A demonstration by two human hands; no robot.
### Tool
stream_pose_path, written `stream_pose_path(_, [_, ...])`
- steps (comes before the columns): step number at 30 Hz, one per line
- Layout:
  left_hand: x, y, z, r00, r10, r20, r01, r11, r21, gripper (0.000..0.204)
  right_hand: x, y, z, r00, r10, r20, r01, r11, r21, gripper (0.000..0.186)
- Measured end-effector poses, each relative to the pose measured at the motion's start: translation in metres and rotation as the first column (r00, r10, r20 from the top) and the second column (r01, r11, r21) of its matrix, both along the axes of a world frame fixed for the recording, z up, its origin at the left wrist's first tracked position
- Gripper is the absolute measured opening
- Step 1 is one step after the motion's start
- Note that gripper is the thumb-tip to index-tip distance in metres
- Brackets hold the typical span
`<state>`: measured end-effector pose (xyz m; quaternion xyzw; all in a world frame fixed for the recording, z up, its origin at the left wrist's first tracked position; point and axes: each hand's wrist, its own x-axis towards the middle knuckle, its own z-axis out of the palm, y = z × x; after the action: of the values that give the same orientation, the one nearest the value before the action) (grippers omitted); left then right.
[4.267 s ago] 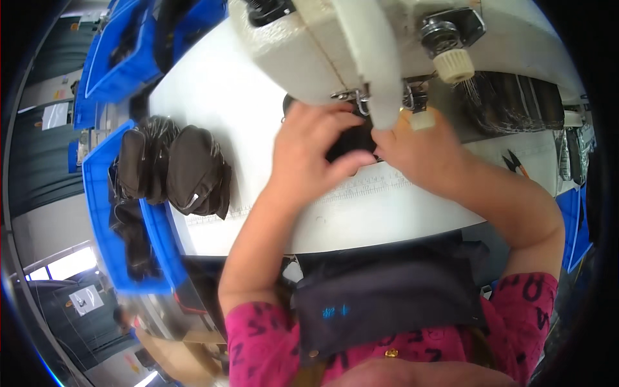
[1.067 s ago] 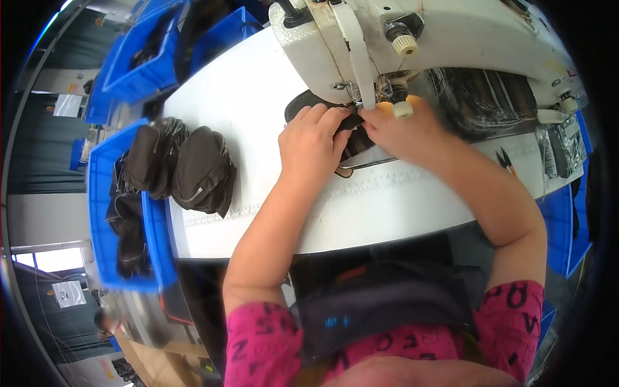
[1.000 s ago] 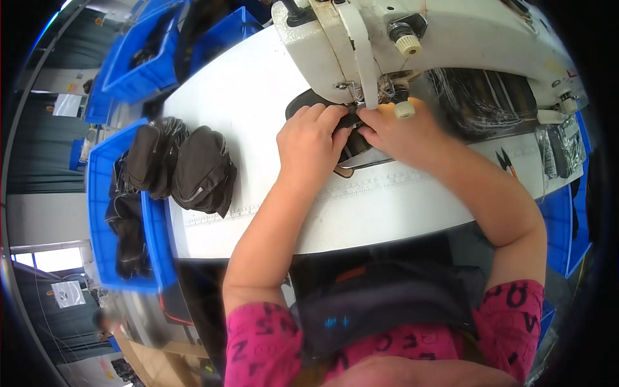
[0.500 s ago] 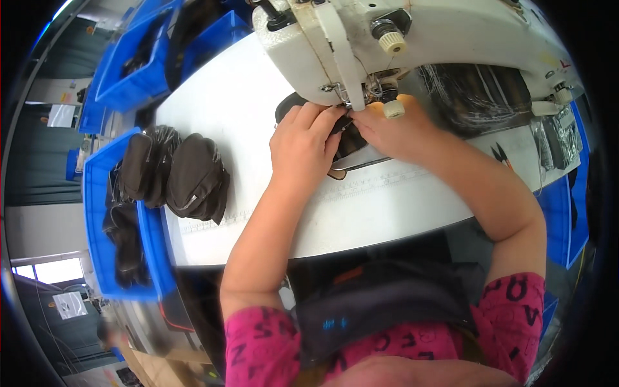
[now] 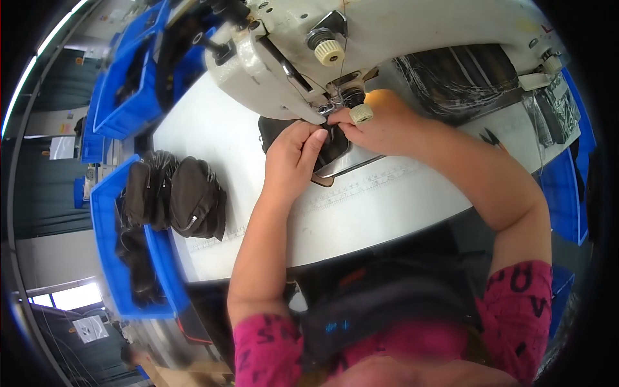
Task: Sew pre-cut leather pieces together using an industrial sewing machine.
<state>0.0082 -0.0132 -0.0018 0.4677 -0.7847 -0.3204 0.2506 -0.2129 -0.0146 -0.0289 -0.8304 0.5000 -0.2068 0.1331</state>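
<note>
A dark fabric piece (image 5: 273, 130) lies under the needle area of a white sewing machine (image 5: 258, 74). My left hand (image 5: 291, 158) pinches its near edge between thumb and fingers, just left of the presser foot. My right hand (image 5: 382, 126) is closed on the same piece at the other side of the needle, its fingertips close to those of the left. A round cream knob (image 5: 361, 113) partly covers the right fingers. The needle and the stitching point are hidden behind the machine head and my fingers.
Dark zippered pouches (image 5: 195, 200) stand at the table's left, next to a blue bin (image 5: 103, 226) holding more dark pieces. Black-tipped snips (image 5: 491, 138) and clear plastic bags (image 5: 553, 113) lie at the right. Dark panels with loose threads (image 5: 458, 80) lie beneath the machine arm.
The view has shifted, so the machine sits further left. My left hand has turned, its thumb now showing on top of the fabric. Both hands stay at the needle.
</note>
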Motion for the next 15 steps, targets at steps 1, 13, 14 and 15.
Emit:
stream_pose_path(1, [-0.002, 0.002, 0.0, 1.0, -0.005, 0.002, 0.005, 1.0, 0.001, 0.018, 0.0, 0.0, 0.001, 1.0, 0.002, -0.014, -0.002, 1.0, 0.01, 0.021])
stream_pose_path(13, [-0.01, 0.008, 0.002, 0.993, 0.064, 0.098, -0.036, 0.966, -0.257, 0.018, -0.002, -0.001, -0.011, 0.998, 0.053, 0.012, -0.051, 0.987, -0.154, 0.02])
stream_pose_path(14, [-0.011, 0.007, 0.002, 0.993, 0.054, 0.103, -0.025, 0.965, -0.262, 0.017, -0.002, -0.001, -0.012, 0.998, 0.054, 0.011, -0.051, 0.987, -0.153, 0.02])
stream_pose_path(15, [-0.01, 0.007, 0.001, 0.993, 0.046, 0.109, -0.015, 0.963, -0.267, 0.015, -0.001, -0.001, -0.01, 0.998, 0.062, 0.027, -0.058, 0.99, -0.132, 0.02])
